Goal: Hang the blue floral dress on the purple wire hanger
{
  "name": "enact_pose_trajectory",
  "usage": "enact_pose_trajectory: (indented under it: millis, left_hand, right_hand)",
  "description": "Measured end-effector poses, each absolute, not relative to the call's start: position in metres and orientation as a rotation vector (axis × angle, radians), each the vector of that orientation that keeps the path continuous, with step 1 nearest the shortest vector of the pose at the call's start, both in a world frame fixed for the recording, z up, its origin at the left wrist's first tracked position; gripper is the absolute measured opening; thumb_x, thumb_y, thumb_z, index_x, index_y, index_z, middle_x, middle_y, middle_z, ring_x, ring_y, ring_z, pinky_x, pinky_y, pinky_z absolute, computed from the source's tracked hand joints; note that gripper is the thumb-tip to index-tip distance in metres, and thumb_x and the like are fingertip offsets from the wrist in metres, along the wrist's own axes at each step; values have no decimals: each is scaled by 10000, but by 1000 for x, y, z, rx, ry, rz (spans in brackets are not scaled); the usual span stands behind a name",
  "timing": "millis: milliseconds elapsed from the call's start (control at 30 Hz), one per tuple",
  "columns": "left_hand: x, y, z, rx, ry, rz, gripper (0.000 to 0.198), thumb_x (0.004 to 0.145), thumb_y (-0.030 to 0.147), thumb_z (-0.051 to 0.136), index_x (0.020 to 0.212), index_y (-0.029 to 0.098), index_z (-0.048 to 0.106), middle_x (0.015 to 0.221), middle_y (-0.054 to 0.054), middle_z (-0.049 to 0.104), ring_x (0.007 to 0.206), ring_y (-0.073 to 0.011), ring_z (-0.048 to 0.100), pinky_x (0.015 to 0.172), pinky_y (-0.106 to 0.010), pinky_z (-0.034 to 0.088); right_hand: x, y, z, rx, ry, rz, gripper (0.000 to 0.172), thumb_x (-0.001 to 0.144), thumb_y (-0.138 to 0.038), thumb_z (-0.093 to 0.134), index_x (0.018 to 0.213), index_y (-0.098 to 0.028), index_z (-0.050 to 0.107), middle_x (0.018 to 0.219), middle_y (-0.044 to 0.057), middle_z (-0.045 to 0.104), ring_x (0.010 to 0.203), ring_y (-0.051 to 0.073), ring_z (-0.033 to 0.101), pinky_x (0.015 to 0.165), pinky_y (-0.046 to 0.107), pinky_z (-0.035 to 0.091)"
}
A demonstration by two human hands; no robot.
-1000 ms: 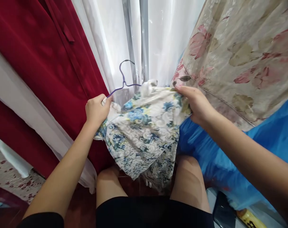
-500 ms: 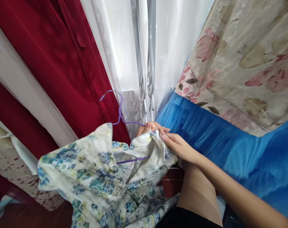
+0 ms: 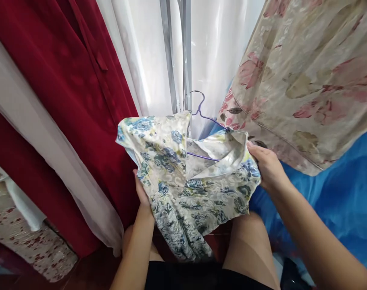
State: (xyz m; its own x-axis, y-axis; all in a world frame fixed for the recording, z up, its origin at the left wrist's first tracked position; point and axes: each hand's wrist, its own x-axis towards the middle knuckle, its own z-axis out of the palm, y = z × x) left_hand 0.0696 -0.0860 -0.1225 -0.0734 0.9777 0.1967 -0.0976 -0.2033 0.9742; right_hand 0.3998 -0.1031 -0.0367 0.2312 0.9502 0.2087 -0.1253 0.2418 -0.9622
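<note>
Garment of white cloth printed with blue and green flowers (image 3: 183,193), short-sleeved, and it's right between the two hands, above the person's knees! Right hand (image 3: 266,163) pinches the sleeve edge, thumb on top, fingers hidden behind. Over at the opposite side, the left hand (image 3: 142,191) is against the cloth, mostly covered, so I can't tell how tight that grip is. Look at the neckline, gaping wide, a thin purple hanger (image 3: 199,108) inside, its hook up before the white drapery (image 3: 150,52). Deep-red cloth (image 3: 107,108) hangs left, blue gauzy fabric (image 3: 328,201) right
</note>
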Motion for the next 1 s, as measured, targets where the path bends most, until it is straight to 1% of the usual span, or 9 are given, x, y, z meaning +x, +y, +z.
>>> enact_pose_trajectory:
  millis: [67, 133, 267, 467, 533, 633, 733, 867, 1000]
  left_hand:
    - [54, -100, -145, 1059, 1003, 1610, 1001, 798, 945, 75, 1317, 314, 652, 1260, -89, 717, 1304, -369, 588, 1028, -561, 526]
    - [47, -118, -173, 928, 980, 1642, 950, 719, 983, 354, 1300, 299, 665, 1265, -101, 717, 1317, -376, 585, 1066, -549, 507]
    - [63, -150, -215, 1010, 1150, 1521, 784, 598, 618, 873, 1275, 274, 678, 1295, -91, 710, 1343, -354, 574, 1174, -491, 422]
    - [103, -171, -232, 1022, 1223, 1449, 518, 806, 497, 787, 1220, 194, 716, 1292, -120, 718, 1315, -333, 607, 1142, -446, 470]
    - [106, -173, -238, 1002, 1261, 1459, 513, 815, 502, 780, 1222, 195, 718, 1294, -123, 717, 1328, -337, 597, 1133, -449, 481]
    - [103, -174, -241, 1032, 1272, 1466, 508, 811, 495, 785, 1230, 215, 722, 1297, -112, 717, 1341, -337, 586, 1135, -448, 482]
    - [98, -176, -235, 1108, 1254, 1453, 510, 823, 486, 775, 1261, 232, 712, 1297, -102, 718, 1338, -343, 588, 1150, -463, 469]
    - [98, -183, -224, 1119, 1275, 1500, 592, 830, 460, 777, 1371, 271, 629, 1391, -73, 663, 1456, -319, 461, 1208, -448, 400]
    - [107, -189, -221, 1023, 1228, 1532, 667, 801, 476, 796, 1404, 285, 586, 1438, -67, 628, 1417, -310, 511, 1210, -437, 393]
  right_hand:
    - [397, -100, -29, -1005, -988, 1026, 239, 732, -421, 802, 691, -212, 693, 604, 59, 703, 480, 191, 582, 465, 301, 454]
    - [399, -102, -31, -1008, -972, 1091, 228, 721, -398, 823, 700, -204, 705, 609, 74, 710, 454, 183, 564, 463, 300, 439]
    - [413, -109, -41, -1069, -1039, 1155, 259, 738, -452, 822, 762, -209, 738, 655, 89, 724, 471, 200, 582, 497, 325, 461]
    - [388, -130, -82, -1087, -942, 57, 392, 829, -361, 768, 1184, -224, 673, 1178, 118, 677, 966, 250, 657, 844, 360, 503]
    - [359, -151, -122, -1053, -730, -199, 433, 812, -335, 779, 1195, -242, 601, 1203, 110, 612, 1039, 279, 629, 897, 403, 497]
    - [305, -179, -186, -1213, -974, 414, 105, 940, -395, 637, 965, -295, 616, 890, 41, 636, 838, 275, 635, 787, 411, 522]
    - [267, -187, -217, -1066, -1205, 993, 225, 1004, -478, 513, 884, -301, 584, 702, 7, 618, 680, 266, 610, 669, 394, 499]
    - [260, -172, -203, -1007, -1242, 1056, 308, 1011, -517, 515, 828, -269, 527, 662, -16, 581, 626, 214, 544, 633, 338, 427]
    - [268, -164, -188, -1019, -1255, 1138, 287, 985, -518, 565, 858, -263, 540, 621, -30, 566, 582, 197, 501, 589, 317, 378]
